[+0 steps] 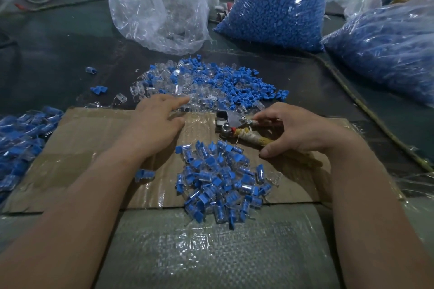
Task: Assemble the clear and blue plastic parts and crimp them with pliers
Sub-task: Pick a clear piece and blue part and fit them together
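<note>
A mixed heap of loose clear and blue plastic parts (206, 82) lies on the dark surface beyond the cardboard sheet (89, 148). My left hand (157, 124) stretches toward its near edge, fingers spread, fingertips touching clear pieces; nothing sits in the palm. My right hand (293, 131) is wrapped around the tape-bound handles of the metal pliers (231, 124), whose jaws point left and rest on the cardboard. A pile of joined clear-and-blue pieces (220, 183) sits on the cardboard between my forearms.
A clear bag of clear parts (159, 4) and two bags of blue parts (279, 2) (387, 54) stand behind the heap. More joined pieces (21, 141) lie at the left edge. A cord (366, 110) runs along the right. Woven sacking (211, 248) lies nearest me.
</note>
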{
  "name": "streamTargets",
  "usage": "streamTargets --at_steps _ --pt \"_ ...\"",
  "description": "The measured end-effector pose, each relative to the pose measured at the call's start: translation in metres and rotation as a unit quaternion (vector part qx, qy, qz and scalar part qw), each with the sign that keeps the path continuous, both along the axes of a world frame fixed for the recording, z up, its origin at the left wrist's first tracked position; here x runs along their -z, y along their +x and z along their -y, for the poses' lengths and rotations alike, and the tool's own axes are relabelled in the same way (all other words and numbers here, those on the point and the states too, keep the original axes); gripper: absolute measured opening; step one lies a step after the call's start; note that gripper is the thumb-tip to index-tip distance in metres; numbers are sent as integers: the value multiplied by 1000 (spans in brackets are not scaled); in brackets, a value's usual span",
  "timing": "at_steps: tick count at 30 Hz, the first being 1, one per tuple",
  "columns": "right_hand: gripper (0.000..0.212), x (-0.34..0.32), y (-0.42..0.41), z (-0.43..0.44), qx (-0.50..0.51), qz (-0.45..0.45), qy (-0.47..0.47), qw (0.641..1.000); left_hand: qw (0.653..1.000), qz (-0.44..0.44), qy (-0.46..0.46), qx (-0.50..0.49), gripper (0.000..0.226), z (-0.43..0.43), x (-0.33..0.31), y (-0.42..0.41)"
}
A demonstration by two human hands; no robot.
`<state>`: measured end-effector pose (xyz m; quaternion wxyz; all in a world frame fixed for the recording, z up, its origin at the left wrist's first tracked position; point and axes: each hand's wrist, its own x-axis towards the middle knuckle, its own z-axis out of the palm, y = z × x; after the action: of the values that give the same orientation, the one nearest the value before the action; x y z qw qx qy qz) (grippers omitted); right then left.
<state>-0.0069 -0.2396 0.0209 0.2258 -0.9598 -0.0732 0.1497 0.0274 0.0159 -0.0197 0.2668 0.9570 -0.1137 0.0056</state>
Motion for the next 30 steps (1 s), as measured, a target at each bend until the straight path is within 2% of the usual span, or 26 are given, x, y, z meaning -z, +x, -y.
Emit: streamTargets --at_steps 3,6,10,15,18,21,24,30 --pt "69 -1 -1 1 -2 -11 7 1000 999 20 -27 -11 40 1 -1 -1" --pt "61 -5 -2 -1 13 -13 54 998 997 46 -55 -34 30 2 -5 -4" --pt "41 -4 0 -3 73 55 127 988 995 58 -62 -49 21 4 -7 -6" --pt "12 -2 3 -4 120 119 136 976 996 54 -49 -41 24 3 -4 -4" --pt "10 -1 2 -7 127 131 125 975 998 44 -50 -21 30 2 -1 -1" --pt "11 -1 2 -11 127 134 112 976 1000 26 14 -4 38 3 1 2" --pt "9 0 3 -13 125 135 101 978 998 29 47 5 36 3 1 2" --pt "5 1 3 -18 128 159 103 973 993 81 -68 -45 25 5 -7 -5"
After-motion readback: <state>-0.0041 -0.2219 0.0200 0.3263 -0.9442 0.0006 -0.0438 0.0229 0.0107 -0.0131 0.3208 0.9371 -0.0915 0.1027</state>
